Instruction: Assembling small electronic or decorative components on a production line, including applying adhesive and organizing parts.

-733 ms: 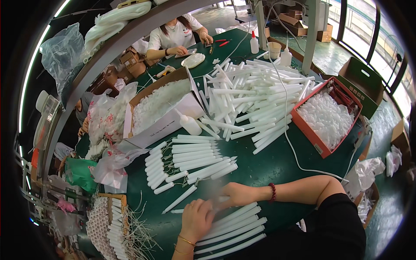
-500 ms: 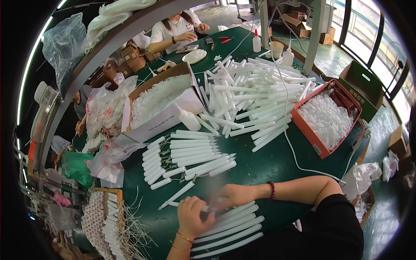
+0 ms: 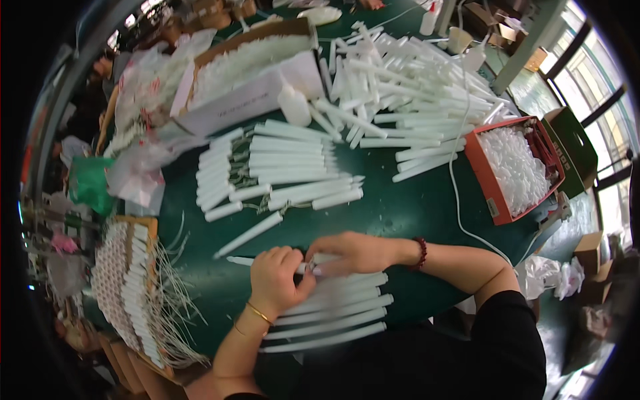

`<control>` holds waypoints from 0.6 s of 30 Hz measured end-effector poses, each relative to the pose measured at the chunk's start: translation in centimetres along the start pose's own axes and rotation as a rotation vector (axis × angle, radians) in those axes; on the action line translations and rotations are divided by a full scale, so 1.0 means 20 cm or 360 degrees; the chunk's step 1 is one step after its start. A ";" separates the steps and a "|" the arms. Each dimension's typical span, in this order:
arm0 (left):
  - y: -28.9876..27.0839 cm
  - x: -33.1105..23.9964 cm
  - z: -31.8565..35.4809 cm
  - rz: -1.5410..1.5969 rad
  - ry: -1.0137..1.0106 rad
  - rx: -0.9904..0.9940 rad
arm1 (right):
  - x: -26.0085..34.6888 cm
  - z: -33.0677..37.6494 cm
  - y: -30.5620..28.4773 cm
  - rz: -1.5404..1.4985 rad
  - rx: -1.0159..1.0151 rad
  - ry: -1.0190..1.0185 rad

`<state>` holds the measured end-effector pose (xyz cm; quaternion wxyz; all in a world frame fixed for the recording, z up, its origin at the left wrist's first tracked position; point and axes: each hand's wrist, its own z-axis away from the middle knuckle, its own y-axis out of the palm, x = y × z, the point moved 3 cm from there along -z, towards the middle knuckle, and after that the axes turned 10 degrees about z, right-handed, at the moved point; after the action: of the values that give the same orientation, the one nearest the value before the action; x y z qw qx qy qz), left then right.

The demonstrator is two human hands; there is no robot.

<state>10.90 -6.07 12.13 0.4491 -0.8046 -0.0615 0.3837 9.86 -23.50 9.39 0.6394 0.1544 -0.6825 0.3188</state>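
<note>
My left hand (image 3: 275, 279) is wrapped round a white candle-shaped tube (image 3: 240, 261), whose pointed tip sticks out to the left. My right hand (image 3: 353, 253) meets it at the tube's other end, fingers bent in and partly blurred. What those fingers pinch there is hidden. Beneath and beside both hands lies a row of long white tubes (image 3: 340, 323), side by side on the green table (image 3: 413, 220). Farther off, a single pointed white tube (image 3: 248, 235) lies slanted, near a group of white tubes (image 3: 288, 163) joined with thin wires.
A heap of white tubes (image 3: 407, 87) covers the far side. White squeeze bottle (image 3: 294, 105) and long carton (image 3: 247, 100) of translucent pieces stand left of it. A red box (image 3: 495, 200) of clear pieces sits right, beside a white cable (image 3: 455, 193). Wired parts (image 3: 137, 287) lie at left.
My view has tilted down, so things on the table sit higher and the person opposite is mostly out of view. Both hands stay together at the tube.
</note>
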 end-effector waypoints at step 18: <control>0.04 0.07 0.02 0.0268 -0.0177 -0.0014 | 0.00 0.07 -0.02 0.0535 -0.0448 -0.0017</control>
<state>11.47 -5.54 10.59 0.4075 -0.7863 -0.0202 0.4639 8.91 -24.66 9.55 0.5887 -0.0507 -0.7399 0.3216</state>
